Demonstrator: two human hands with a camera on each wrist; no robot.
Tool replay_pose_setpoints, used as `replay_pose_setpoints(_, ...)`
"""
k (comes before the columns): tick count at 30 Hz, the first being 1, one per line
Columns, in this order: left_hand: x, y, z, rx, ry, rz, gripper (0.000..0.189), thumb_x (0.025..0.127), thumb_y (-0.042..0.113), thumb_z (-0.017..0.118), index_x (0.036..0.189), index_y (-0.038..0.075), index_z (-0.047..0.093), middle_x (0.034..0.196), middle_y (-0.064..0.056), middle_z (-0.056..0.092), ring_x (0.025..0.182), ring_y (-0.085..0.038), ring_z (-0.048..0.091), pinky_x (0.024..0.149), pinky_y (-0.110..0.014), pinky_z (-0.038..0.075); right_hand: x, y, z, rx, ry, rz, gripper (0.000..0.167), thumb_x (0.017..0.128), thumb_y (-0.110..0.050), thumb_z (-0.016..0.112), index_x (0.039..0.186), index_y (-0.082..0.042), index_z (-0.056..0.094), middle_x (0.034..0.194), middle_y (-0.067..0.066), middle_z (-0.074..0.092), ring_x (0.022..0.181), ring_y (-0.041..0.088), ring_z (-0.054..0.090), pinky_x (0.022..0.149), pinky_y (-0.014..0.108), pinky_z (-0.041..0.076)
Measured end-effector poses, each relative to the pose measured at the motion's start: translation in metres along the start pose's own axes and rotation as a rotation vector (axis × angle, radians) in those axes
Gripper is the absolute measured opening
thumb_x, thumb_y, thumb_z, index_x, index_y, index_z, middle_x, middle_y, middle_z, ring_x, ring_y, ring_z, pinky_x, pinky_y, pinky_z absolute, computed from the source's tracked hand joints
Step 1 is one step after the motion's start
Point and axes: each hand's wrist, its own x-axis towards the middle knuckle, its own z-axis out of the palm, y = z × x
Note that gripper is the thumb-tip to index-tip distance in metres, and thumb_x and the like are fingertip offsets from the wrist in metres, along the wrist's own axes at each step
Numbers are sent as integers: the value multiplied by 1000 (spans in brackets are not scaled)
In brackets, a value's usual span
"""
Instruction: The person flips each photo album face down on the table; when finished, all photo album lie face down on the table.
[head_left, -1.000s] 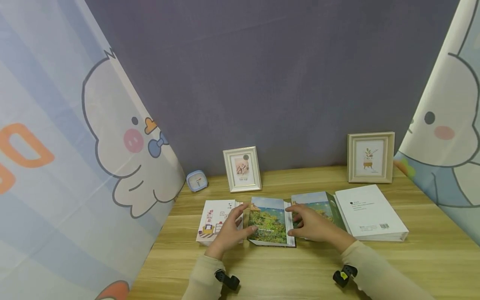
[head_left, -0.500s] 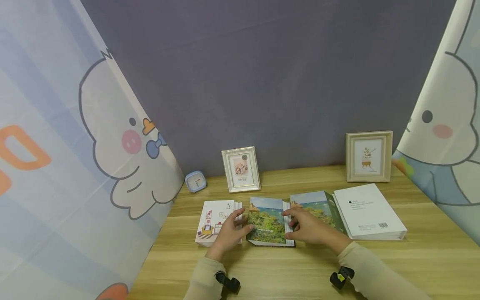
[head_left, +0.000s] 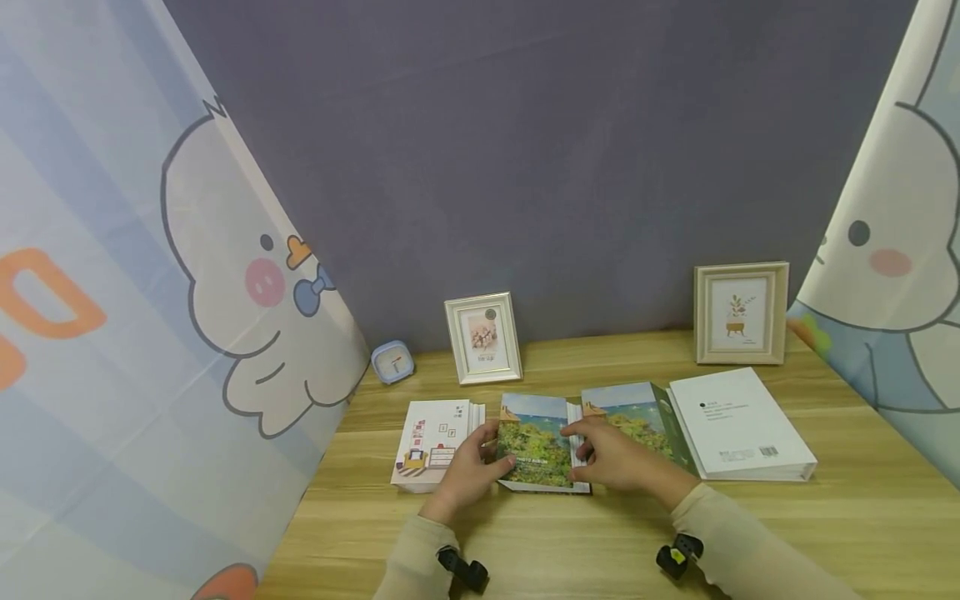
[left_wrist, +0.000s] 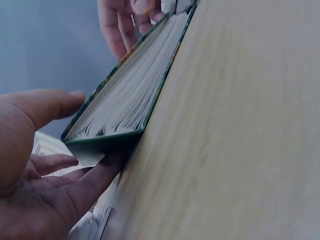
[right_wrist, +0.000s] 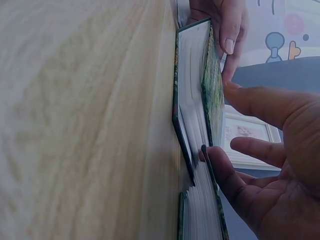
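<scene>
Album (head_left: 536, 440) between left hand (head_left: 469, 467) and right hand (head_left: 621, 458); second album (head_left: 636, 410) partly hidden.

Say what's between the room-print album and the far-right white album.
Head view: a landscape album, then a second landscape album; the left hand and right hand reach in there.

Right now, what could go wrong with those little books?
The right hand is right where the middle photo album and the right-hand landscape album lie side by side, so it might catch the neighbour and drag it. The middle album's pages look wavy in the left wrist view; some could bend if the left hand and right hand squeeze unevenly.
</scene>
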Motion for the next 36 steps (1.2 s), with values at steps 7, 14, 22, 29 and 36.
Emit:
replay_pose_setpoints(7,-3,2,3,-10,1,-3,78,101,25,73,163,1,31,154,-28,46,141,-47,46,114,-60,40,3,0,5,-51,19,-40,60,88,-22,88,138,-2,63,125,11,61,97,20,65,73,33,57)
replay_pose_setpoints(14,-5,2,7,-37,27,-22,77,101,25,73,164,5,32,157,-25,45,140,-47,47,113,-60,42,4,1,9,-84,18,-45,53,88,-20,88,134,-7,66,122,7,62,97,19,64,73,34,57)
replay_pose_setpoints(22,-4,3,10,-84,82,-3,73,100,24,74,162,9,38,159,-19,45,137,-44,49,110,-61,44,4,-1,9,-104,15,-57,49,88,-21,87,131,-10,68,124,8,60,97,19,65,74,33,57)
replay_pose_setpoints(29,-2,5,13,-167,98,-7,71,101,23,73,161,11,39,159,-20,44,129,-39,57,99,-48,54,3,-3,8,-141,21,-64,47,88,-24,87,130,-11,70,133,8,57,98,17,65,77,36,57)
replay_pose_setpoints(36,-2,3,14,-285,67,-10,71,103,18,70,164,14,32,162,-17,35,126,-37,61,71,-28,57,3,-2,9,-138,22,-65,48,89,-25,87,132,-12,69,140,13,56,101,19,66,80,38,58)
